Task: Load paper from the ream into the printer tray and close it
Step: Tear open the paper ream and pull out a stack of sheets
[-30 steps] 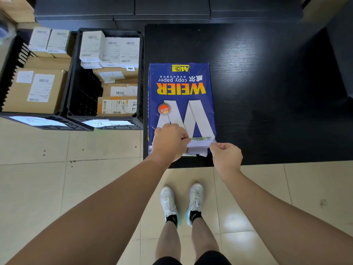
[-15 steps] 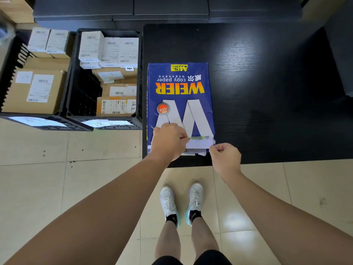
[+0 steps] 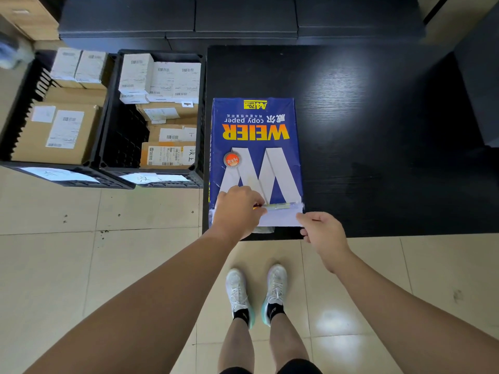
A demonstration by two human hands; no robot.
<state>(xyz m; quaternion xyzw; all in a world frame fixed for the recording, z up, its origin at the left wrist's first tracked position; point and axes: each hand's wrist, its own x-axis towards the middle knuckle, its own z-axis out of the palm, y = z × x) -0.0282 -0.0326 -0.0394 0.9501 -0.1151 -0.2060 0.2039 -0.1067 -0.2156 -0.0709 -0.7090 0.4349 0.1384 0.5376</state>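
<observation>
A ream of copy paper in a blue wrapper lies on the black table, its near end at the table's front edge. The wrapper is torn at that end, baring a white strip. My left hand rests on the near left part of the ream, shut on a thin yellow-green tool that lies across the wrapper's edge. My right hand pinches the ream's near right corner with curled fingers. No printer or tray is in view.
Two black crates with cardboard boxes and white labelled packages stand on the tiled floor left of the table. Dark cabinets run along the back. A dark object sits at the right edge. My feet are below the table's edge.
</observation>
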